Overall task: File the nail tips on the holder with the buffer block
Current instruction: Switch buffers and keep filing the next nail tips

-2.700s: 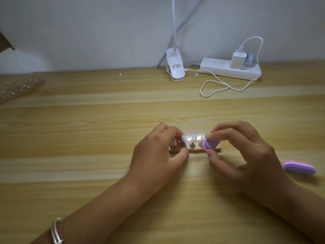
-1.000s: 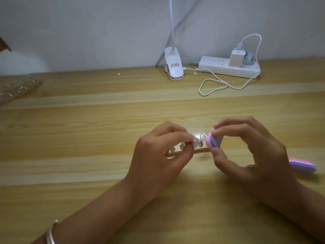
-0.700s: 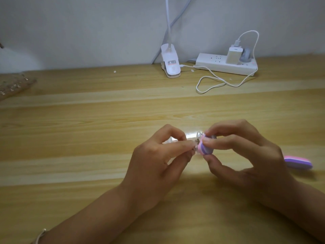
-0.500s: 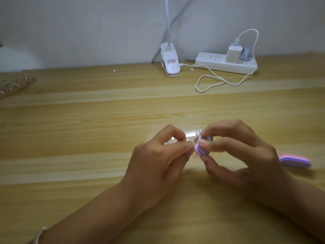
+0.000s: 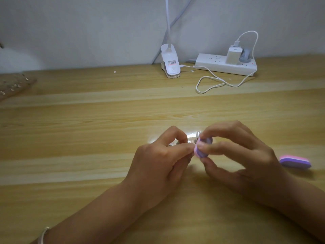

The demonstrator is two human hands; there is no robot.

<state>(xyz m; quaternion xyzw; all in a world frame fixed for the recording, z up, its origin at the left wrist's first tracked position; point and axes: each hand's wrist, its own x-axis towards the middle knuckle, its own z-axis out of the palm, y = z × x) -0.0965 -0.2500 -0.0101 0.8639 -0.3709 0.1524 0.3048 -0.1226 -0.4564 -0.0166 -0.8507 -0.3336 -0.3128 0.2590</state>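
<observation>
A bracelet (image 5: pixel 43 235) sits on the near left wrist. The left hand (image 5: pixel 158 162) is curled, thumb and forefinger pinched on the holder (image 5: pixel 177 142), which this hand mostly hides; only small shiny bits and one of the clear nail tips (image 5: pixel 198 133) show behind the fingers. Just right of it, the right hand (image 5: pixel 246 155) pinches the purple-pink buffer block (image 5: pixel 202 148) between thumb and two fingers, the block touching the left fingertips. A second buffer (image 5: pixel 295 162) lies on the table (image 5: pixel 88 120) to the right, apart from the hands. Far back stand a lamp clip (image 5: pixel 170 63), a power strip (image 5: pixel 225 66) with a charger (image 5: pixel 233 56) and a looped cable (image 5: pixel 211 83); a studded board (image 5: pixel 12 85) lies far left.
</observation>
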